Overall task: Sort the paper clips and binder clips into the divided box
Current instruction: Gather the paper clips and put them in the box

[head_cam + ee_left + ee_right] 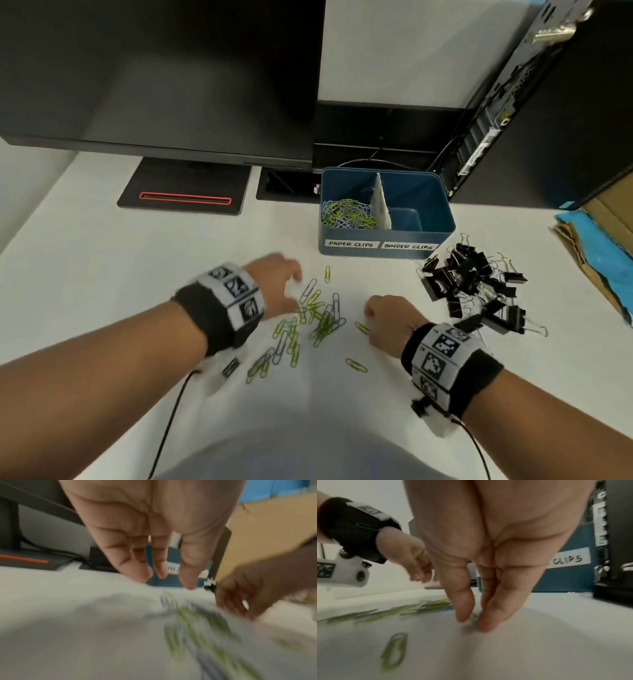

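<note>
The blue divided box (418, 192) stands at the back, labelled PAPER CLIPS on the left and BINDER CLIPS on the right. Its left compartment holds paper clips (346, 214); its right one looks bare. Green and blue paper clips (315, 318) lie scattered on the white table. My left hand (293, 291) hovers over their far left side with its fingers extended, holding nothing. My right hand (368, 313) is at the scatter's right edge. Its thumb and fingertips (489, 622) meet the table on a green paper clip (473, 617). Black binder clips (469, 287) are heaped on the right.
A dark monitor (154, 75) and its stand base (185, 186) fill the back left. A computer tower (534, 102) stands behind the box on the right. A cardboard box with blue lining (603, 240) lies at the right edge. Cables trail from both wristbands.
</note>
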Demonstrator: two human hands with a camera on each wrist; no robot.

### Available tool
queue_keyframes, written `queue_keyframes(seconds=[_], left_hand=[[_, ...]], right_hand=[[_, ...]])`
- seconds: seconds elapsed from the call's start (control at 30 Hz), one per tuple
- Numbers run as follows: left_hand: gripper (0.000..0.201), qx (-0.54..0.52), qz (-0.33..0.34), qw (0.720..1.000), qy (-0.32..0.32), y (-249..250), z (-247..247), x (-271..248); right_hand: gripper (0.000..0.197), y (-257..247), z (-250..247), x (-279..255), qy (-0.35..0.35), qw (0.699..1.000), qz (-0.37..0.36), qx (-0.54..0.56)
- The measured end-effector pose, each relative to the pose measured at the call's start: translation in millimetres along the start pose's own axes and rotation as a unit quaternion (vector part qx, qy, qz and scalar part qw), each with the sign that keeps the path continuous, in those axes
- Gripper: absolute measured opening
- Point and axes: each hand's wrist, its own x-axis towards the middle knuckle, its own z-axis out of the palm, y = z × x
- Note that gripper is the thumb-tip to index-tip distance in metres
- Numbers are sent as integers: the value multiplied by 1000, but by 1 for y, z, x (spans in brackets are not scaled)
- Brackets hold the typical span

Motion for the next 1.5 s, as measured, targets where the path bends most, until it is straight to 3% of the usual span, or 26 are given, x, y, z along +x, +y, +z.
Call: queue_keyframes(seconds=[0.03,0.1,0.23,0.33,0.47,0.57,0.73,0.87,0.97,1.13,1.2,1.3,1.37,1.5], left_hand=[[46,33,-23,998,-51,-5,14,-6],[50,46,-50,994,-88,-8,38,-16],[42,-18,-33,998,-54,3,57,-23],[44,-38,-24,999,-22,6,54,-26],[71,0,-61,997,-56,-4,49,-40],[82,52,-80,991,-97,-8,57,-47],[49,-3,-44,997,-66,-2,72,-40],[39,-40,-9,999,-22,3,76,-28],[41,-69,9,998,7,5,77,-23],[41,-62,49,996,40,18,82,-19],[52,-74,60,995,43,18,84,-19],[93,-45,39,998,17,14,83,-23],[108,0,17,1000,-8,16,81,-25],[85,-5,21,1000,4,22,81,-20]], right_hand=[[30,-6,5,1,7,1000,-9,0],[30,-19,12,3,22,999,-42,13],[33,-42,6,19,20,994,-82,73],[37,-50,-12,37,86,988,-82,97],[68,-52,-14,54,56,988,-143,-29],[65,-49,-3,52,39,972,-202,-110],[51,-30,18,30,35,959,-259,-109],[51,-14,23,11,29,970,-235,-60],[62,-6,25,-1,18,987,-160,-16],[34,-21,37,-8,63,984,-161,36],[32,-20,38,-8,82,983,-160,28],[77,-8,38,-11,39,994,-84,50],[88,-7,41,-14,18,998,-54,26],[54,-21,50,-9,67,993,-79,58]])
